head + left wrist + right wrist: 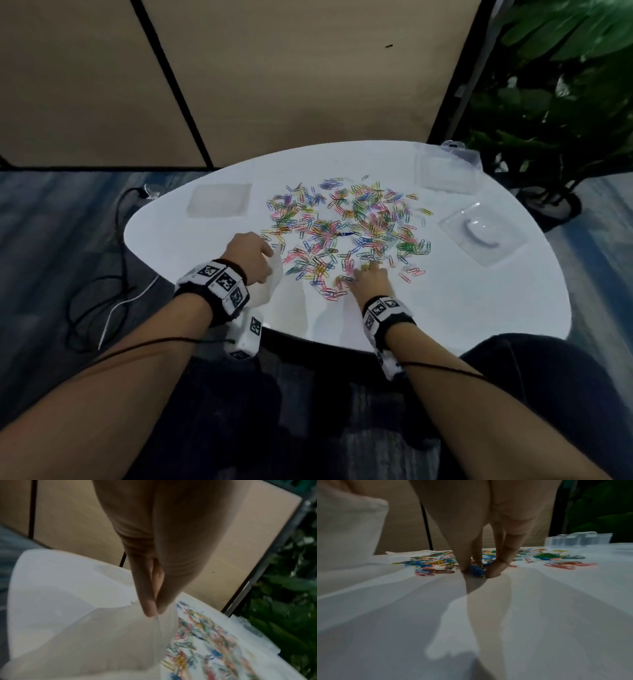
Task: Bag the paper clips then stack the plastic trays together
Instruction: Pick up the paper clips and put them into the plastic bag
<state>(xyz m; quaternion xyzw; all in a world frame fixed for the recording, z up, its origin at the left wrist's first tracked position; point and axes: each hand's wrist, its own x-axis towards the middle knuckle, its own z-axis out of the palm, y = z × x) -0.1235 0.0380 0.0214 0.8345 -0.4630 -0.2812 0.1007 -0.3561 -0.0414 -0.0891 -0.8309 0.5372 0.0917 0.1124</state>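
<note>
Several coloured paper clips (346, 226) lie spread over the middle of the white table (479, 308). My left hand (251, 257) pinches the rim of a translucent white bag (85, 628) between thumb and fingers at the table's near left edge; the bag (272, 284) hangs open. My right hand (368, 274) is down on the near side of the pile, its thumb and fingers closed round a small bunch of blue clips (476, 570). Clear plastic trays sit at the far left (219, 200), far right (445, 169) and right (481, 233).
A tan partition wall stands behind the table. A potted plant (565, 102) is at the right, past the table edge. Cables (113, 274) lie on the floor to the left. My dark-clad knee (548, 359) is beside the table's near right edge.
</note>
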